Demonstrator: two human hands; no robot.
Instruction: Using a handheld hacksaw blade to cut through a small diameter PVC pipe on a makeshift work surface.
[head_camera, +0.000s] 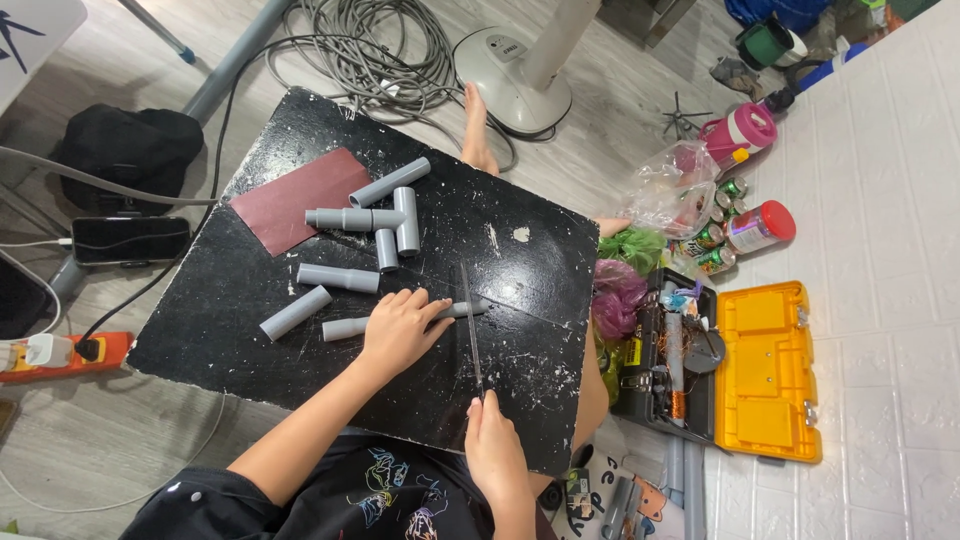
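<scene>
Pressing down with our left hand (398, 328), we are pinning a long grey pipe (345, 327) flat on the black tabletop (540, 260), fingers (425, 302) spread narrowly over it. Left of that hand, short grey pipe pieces (350, 278) are lying loose beside a sheet of reddish sandpaper (295, 200). Our right hand (495, 445) is gripping a thin saw blade (470, 320), fingers wrapped around its near end, the blade crossing the pipe just right of our left hand. Further right, a yellow toolbox (765, 370) is sitting open on the floor.
</scene>
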